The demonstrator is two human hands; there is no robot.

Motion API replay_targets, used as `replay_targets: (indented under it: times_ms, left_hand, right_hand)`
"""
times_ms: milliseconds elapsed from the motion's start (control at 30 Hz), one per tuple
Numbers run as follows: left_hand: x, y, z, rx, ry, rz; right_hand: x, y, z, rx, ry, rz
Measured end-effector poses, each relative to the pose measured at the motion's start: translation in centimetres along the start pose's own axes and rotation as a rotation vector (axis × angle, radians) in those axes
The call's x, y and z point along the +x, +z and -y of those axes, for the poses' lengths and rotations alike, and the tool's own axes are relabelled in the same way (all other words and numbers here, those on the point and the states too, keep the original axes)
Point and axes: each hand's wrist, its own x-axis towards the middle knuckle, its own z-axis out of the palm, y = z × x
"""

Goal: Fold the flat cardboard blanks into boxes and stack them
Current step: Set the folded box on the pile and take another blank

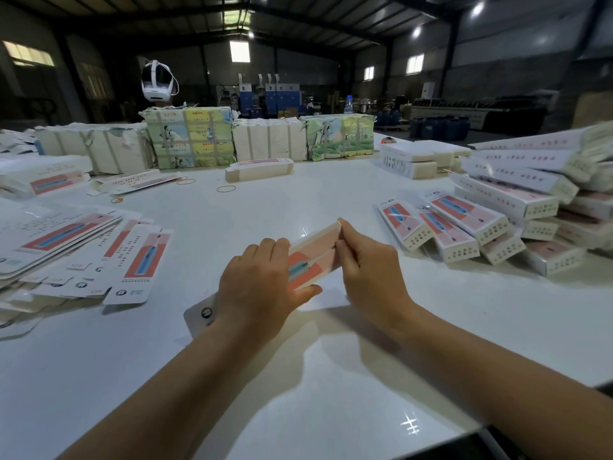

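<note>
Two hands are working one pink-and-red box over the white table, just in front of me. My left hand is gripping the box's near end, fingers curled over the top and thumb under the near edge. My right hand is pinching the box's far right edge between thumb and fingertips. The box is lying tilted, far end raised toward the right; I cannot tell whether its flaps are closed. Left of the box, flat blanks are lying fanned in a loose pile. Right of the box, folded boxes are sitting in an untidy stack. Beyond the box, wrapped bundles are lining the table's far side, with rubber bands lying between them and the box.
</note>
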Motion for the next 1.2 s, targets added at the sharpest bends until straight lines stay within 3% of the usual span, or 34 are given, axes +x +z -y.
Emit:
replay_targets:
  times_ms: [167,200,400,500,667,833,933,1100,1200]
  left_hand:
    - [0.2,-0.1,0.5,-0.048,-0.071,-0.001]
    - [0.2,-0.1,0.5,-0.053,-0.096,0.000]
    - [0.2,0.5,1.0,-0.115,-0.130,-0.046]
    - [0.2,0.5,1.7,-0.105,-0.110,-0.028]
    - [0.6,-0.1,2.9,-0.095,-0.123,-0.003]
    - [0.4,-0.5,2.6,-0.145,-0.034,0.133]
    - [0.2,-0.4,2.6,-0.132,-0.044,0.220]
    - [1.1,0.0,3.6,-0.012,0.072,-0.183]
    - [1.6,1.3,4.0,-0.097,0.044,-0.167]
  right_hand:
    - [0.6,-0.1,0.4,0.383,0.323,0.037]
    - [0.7,0.0,0.1,0.389,0.316,0.025]
    - [0.1,0.3,0.0,0.161,0.035,0.007]
    - [0.0,0.6,-0.4,0.117,0.027,0.051]
    - [0.3,0.8,-0.8,0.065,0.012,0.266]
    - [0.7,-0.1,-1.1,-0.290,-0.272,0.418]
    - [1.0,-0.4,-0.7,-0.448,-0.326,0.400]
    - [3.3,-2.1,-1.5,-0.565,-0.249,0.246]
    - [6.1,-5.5,-2.7,-0.545,-0.135,0.066]
